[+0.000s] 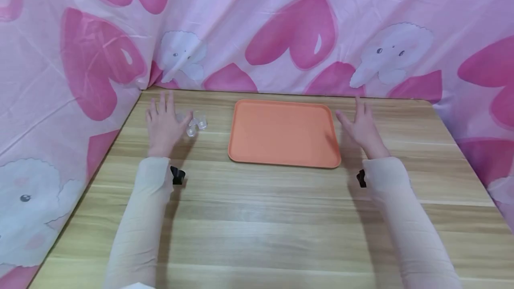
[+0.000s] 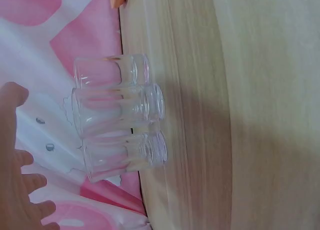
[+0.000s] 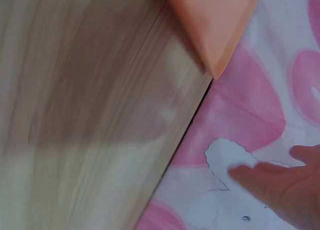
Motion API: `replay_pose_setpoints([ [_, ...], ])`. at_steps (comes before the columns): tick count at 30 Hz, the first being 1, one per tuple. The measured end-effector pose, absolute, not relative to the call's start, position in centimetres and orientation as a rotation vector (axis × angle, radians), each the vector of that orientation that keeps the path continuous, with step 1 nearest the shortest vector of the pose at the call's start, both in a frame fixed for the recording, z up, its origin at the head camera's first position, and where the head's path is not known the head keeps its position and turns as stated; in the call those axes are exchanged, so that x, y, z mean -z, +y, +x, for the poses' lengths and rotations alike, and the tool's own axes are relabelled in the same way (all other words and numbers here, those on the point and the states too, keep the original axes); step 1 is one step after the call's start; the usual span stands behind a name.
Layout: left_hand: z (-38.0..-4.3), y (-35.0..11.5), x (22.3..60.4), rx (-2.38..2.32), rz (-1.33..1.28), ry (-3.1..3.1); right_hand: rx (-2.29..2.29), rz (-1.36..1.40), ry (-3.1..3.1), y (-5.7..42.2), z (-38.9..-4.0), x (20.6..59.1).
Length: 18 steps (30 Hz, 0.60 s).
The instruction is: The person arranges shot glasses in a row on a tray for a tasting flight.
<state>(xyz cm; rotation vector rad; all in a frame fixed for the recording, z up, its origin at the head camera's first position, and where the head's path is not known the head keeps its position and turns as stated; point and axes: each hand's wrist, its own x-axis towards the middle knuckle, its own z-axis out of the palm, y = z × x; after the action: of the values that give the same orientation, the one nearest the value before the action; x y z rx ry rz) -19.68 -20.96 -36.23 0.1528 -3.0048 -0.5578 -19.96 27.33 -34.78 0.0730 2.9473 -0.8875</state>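
Note:
Three small clear shot glasses [image 2: 117, 109] stand upright in a tight cluster on the left part of the table. In the head view my left hand [image 1: 163, 124] is spread above and beside the glasses [image 1: 192, 130], its thumb overlapping them. The left wrist view shows the fingers [image 2: 30, 182] apart and holding nothing. An orange rectangular tray [image 1: 284, 134] lies flat at the table's middle, with nothing on it. Just off the tray's right edge, my right hand [image 1: 363, 128] hovers with fingers extended and thumb toward the tray; the right wrist view shows it without an object.
The wood-grain table [image 1: 257, 226] reaches back to a pink curtain [image 1: 225, 26] printed with hearts and white animals, which also hangs along both sides. A black wrist strap piece [image 1: 177, 175] shows at the left cuff, and another [image 1: 362, 178] at the right.

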Motion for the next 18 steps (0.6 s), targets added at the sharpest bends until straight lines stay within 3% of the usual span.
replay_pose_setpoints([
  [8,-20.1,-22.0,36.2,0.914,0.159,-2.758,1.242,0.16,2.603,27.6,-20.1,34.8],
  [18,-19.2,-23.5,36.6,1.336,0.241,-2.605,1.247,0.19,2.466,28.3,-19.6,36.0],
])
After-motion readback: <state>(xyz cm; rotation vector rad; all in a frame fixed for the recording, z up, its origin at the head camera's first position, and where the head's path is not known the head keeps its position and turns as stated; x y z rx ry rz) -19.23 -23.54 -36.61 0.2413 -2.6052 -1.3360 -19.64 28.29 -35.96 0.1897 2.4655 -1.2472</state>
